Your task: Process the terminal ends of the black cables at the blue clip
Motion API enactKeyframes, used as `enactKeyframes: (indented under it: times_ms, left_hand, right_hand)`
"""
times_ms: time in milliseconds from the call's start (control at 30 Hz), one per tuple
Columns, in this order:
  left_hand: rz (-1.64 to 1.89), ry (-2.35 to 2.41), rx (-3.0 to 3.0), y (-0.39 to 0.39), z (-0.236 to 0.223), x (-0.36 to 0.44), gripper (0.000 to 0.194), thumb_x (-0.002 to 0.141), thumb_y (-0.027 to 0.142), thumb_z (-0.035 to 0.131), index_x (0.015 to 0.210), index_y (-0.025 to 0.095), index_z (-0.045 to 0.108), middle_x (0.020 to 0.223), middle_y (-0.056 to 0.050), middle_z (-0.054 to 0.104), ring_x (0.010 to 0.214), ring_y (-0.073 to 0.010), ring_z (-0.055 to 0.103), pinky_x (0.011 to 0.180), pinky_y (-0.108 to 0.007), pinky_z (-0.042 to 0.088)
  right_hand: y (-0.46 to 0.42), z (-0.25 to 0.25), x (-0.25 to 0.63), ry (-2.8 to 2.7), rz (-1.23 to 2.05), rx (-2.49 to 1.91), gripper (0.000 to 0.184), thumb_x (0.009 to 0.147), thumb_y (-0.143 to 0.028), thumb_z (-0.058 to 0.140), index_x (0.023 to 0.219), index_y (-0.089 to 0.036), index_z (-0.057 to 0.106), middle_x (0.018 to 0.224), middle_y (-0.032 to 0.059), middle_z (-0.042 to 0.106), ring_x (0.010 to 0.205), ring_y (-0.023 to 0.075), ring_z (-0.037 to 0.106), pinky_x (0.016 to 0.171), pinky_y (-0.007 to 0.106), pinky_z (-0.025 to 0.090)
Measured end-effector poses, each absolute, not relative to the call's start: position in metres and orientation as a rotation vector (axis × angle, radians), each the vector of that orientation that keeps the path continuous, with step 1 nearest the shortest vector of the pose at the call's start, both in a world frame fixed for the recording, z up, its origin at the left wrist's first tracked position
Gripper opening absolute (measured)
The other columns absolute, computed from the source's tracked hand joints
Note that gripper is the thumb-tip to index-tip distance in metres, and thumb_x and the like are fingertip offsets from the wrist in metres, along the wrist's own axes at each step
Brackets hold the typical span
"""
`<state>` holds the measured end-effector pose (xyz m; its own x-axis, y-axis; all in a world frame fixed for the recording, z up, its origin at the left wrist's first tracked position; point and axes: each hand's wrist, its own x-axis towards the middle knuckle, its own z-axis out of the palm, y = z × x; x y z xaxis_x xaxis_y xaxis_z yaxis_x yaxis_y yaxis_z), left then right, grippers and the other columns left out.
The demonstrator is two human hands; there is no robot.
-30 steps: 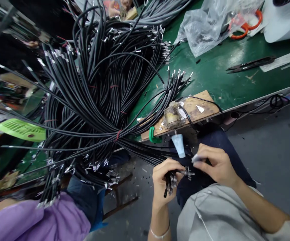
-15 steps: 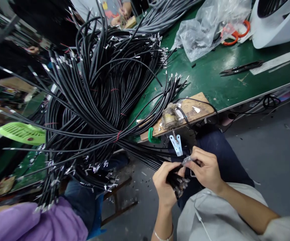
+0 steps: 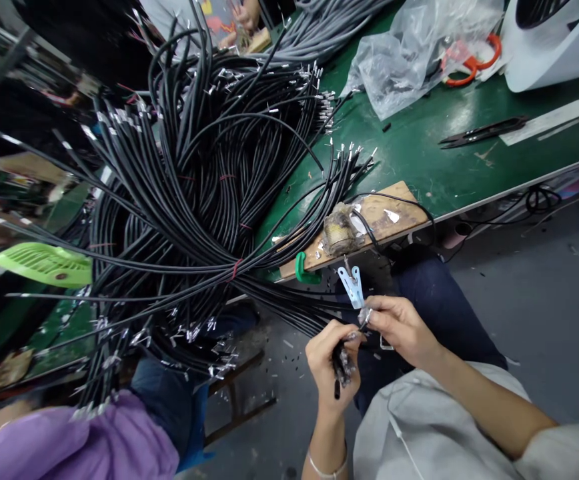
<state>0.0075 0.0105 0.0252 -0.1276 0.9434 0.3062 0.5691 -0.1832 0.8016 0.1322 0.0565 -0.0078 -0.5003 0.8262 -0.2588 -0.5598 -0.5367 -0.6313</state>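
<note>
My left hand (image 3: 330, 363) is closed around the ends of several black cables (image 3: 289, 310), with foil-wrapped tips and black sheath poking out of the fist. Just right of it, my right hand (image 3: 397, 327) pinches the silvery foil end (image 3: 364, 315) of one cable. Directly beyond the fingertips, a light blue clothes peg (image 3: 352, 287) hangs from the shaft of a small grimy motor (image 3: 338, 230). That motor sits on a wooden board (image 3: 399, 197), held at the table edge by a green clamp (image 3: 303, 268).
A big heap of black cables (image 3: 219, 180) covers the table's left side. On the green table (image 3: 419, 153) lie snips (image 3: 484, 131), orange-handled scissors (image 3: 489, 57) and a clear plastic bag (image 3: 394, 67). A person in a purple top (image 3: 94, 443) sits at the left.
My right hand has come in from the right to a cable end by my left fist and now holds its foil. The peg, blurred at first, appears sharp and still.
</note>
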Motion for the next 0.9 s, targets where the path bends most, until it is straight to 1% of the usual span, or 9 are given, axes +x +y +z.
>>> enactKeyframes:
  times_ms: [133,233,267,400,500,633,700,833,900]
  left_hand:
    - [1.153,1.675,1.692,0.010,0.028,0.004,0.023,0.085,0.013,0.054,0.062,0.016,0.057,0.056,0.002,0.054,0.049,-0.0088,0.050,0.050,-0.020,0.035]
    - [1.121,1.639,1.690,0.010,0.027,0.003,0.018,0.082,0.011,0.055,0.065,0.016,0.059,0.058,0.002,0.055,0.051,-0.0091,0.050,0.051,-0.020,0.035]
    - [1.108,1.626,1.697,0.010,0.026,0.003,0.016,0.080,0.011,0.056,0.066,0.016,0.060,0.058,0.002,0.056,0.051,-0.0094,0.050,0.051,-0.020,0.035]
    - [1.059,1.572,1.737,0.008,0.021,0.001,0.012,0.077,0.010,0.056,0.069,0.016,0.061,0.059,0.002,0.057,0.052,-0.0102,0.051,0.052,-0.021,0.035]
    - [1.065,1.554,1.747,0.005,0.020,0.000,0.015,0.079,0.011,0.053,0.066,0.017,0.058,0.058,0.002,0.055,0.051,-0.0100,0.050,0.052,-0.021,0.034]
    - [1.090,1.579,1.729,0.005,0.023,0.000,0.018,0.077,0.009,0.049,0.061,0.017,0.051,0.056,0.003,0.051,0.050,-0.0088,0.047,0.051,-0.020,0.031]
    - [1.103,1.599,1.720,0.007,0.024,0.001,0.019,0.076,0.007,0.048,0.060,0.017,0.048,0.054,0.004,0.049,0.049,-0.0085,0.046,0.051,-0.020,0.031]
    - [1.125,1.636,1.721,0.008,0.022,0.003,0.017,0.077,0.008,0.048,0.062,0.017,0.051,0.057,0.003,0.053,0.050,-0.0093,0.050,0.052,-0.020,0.034]
    - [1.153,1.669,1.740,0.006,0.019,0.004,0.014,0.077,0.009,0.051,0.067,0.017,0.055,0.060,0.002,0.056,0.052,-0.0099,0.052,0.053,-0.020,0.036]
  right_hand:
    - [0.057,-0.007,0.143,-0.814,1.893,-0.744,0.017,0.082,-0.032,0.067,0.086,-0.017,0.063,0.076,0.0020,0.067,0.071,0.0120,0.061,0.067,0.023,0.047]
    - [0.057,-0.001,0.149,-0.888,1.891,-0.692,0.032,0.076,-0.026,0.072,0.101,-0.020,0.053,0.082,0.0032,0.071,0.079,0.0156,0.066,0.073,0.027,0.051]
    - [0.057,0.000,0.150,-0.927,1.866,-0.720,0.033,0.075,-0.024,0.072,0.100,-0.021,0.051,0.079,0.0022,0.070,0.077,0.0155,0.067,0.072,0.026,0.051]
    - [0.067,0.003,0.152,-1.194,1.634,-0.988,0.013,0.077,-0.021,0.068,0.083,-0.018,0.057,0.065,-0.0013,0.063,0.061,0.0118,0.061,0.060,0.022,0.047]
    - [0.078,0.002,0.158,-1.238,1.536,-1.094,0.010,0.079,-0.025,0.066,0.080,-0.017,0.060,0.058,-0.0023,0.060,0.054,0.0110,0.058,0.055,0.022,0.046]
    - [0.078,0.000,0.163,-1.203,1.687,-0.697,0.022,0.072,-0.023,0.074,0.088,-0.018,0.059,0.087,0.0059,0.070,0.085,0.0181,0.068,0.078,0.029,0.053]
    - [0.072,-0.001,0.159,-1.181,1.739,-0.582,0.027,0.069,-0.018,0.077,0.087,-0.019,0.057,0.092,0.0073,0.071,0.091,0.0195,0.069,0.082,0.032,0.053]
    - [0.059,-0.007,0.143,-0.950,1.695,-0.802,0.034,0.064,-0.019,0.082,0.072,-0.020,0.049,0.069,0.0015,0.070,0.064,0.0174,0.071,0.061,0.026,0.056]
    - [0.052,-0.009,0.137,-0.951,1.556,-0.911,0.034,0.065,-0.019,0.081,0.071,-0.021,0.047,0.067,0.0009,0.070,0.061,0.0169,0.070,0.058,0.025,0.055]
